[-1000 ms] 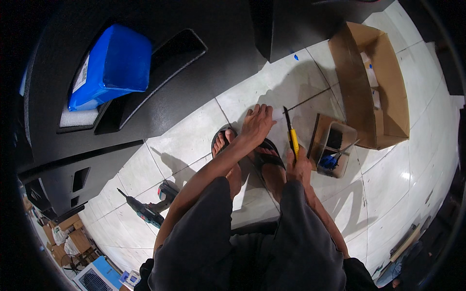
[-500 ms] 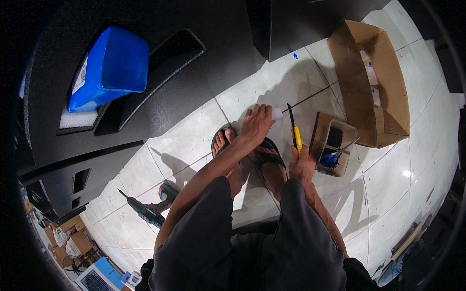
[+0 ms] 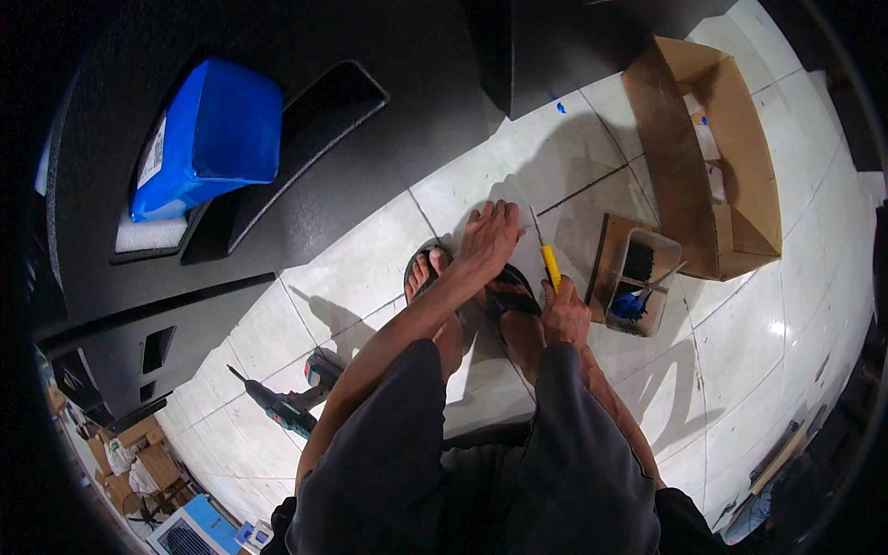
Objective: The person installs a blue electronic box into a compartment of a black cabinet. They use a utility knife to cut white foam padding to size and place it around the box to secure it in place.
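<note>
1. One yellow cutter (image 3: 552,266) sits clasped in the right hand (image 3: 566,316), between the left hand (image 3: 490,239) and a divided plastic tray (image 3: 660,310), above a white tiled floor (image 3: 740,351).
2. Its blade reaches close to a small pale piece (image 3: 525,220) at the left hand's fingertips; whether those fingers grip the piece, one cannot tell.
3. An open cardboard box (image 3: 668,166) stands beyond the tray; a cordless drill (image 3: 277,406) lies at left.

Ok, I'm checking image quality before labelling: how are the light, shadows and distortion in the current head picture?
All in the head view: a black fisheye rim, with floor seams bowing near it; small glare spot on the right-hand tiles; broad shadow beyond the left hand; detail lost in the dark black panel; the knife's yellow handle reads clearly.
</note>
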### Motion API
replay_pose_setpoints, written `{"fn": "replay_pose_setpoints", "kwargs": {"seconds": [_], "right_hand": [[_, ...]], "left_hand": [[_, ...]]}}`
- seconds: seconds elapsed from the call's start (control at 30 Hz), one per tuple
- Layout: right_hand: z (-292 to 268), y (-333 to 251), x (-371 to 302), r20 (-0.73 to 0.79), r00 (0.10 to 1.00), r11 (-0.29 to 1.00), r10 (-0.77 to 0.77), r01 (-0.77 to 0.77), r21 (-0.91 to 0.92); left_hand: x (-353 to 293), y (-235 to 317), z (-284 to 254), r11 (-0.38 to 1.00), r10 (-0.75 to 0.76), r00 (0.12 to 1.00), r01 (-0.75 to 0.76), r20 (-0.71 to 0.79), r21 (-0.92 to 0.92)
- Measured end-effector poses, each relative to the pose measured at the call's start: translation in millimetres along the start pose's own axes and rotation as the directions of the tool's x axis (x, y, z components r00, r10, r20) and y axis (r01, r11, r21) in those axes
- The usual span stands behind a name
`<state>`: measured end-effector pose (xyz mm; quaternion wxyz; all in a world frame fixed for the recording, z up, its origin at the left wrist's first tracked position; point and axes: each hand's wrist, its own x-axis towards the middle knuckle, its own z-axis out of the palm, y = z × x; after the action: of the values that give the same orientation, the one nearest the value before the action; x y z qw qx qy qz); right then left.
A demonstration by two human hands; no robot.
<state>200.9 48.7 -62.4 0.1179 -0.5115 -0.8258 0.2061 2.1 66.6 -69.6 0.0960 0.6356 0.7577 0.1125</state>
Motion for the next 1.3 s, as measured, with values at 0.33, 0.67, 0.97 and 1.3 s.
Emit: {"fn": "replay_pose_setpoints", "kwargs": {"seconds": [0.33,0.67,0.97,1.3], "right_hand": [[5,2,-1,-0.022,1.000,0.999,-0.016,0.015,-0.042],[5,-1,-1,0.044,0.999,0.997,0.020,-0.016,-0.077],[-5,-8,16,0.213,0.976,0.998,0.052,-0.045,-0.040],[5,0,12,0.238,0.967,0.996,0.087,-0.078,-0.049]], "left_hand": [[1,-1,3,1.000,-0.009,1.000,0.009,0.020,-0.003],[-1,-2,5,1.000,0.015,1.000,-0.015,-0.017,0.025],[-1,-3,8,1.000,0.006,1.000,-0.006,-0.003,0.021],[-1,-3,9,0.998,-0.004,1.000,0.002,0.020,0.064]]}}
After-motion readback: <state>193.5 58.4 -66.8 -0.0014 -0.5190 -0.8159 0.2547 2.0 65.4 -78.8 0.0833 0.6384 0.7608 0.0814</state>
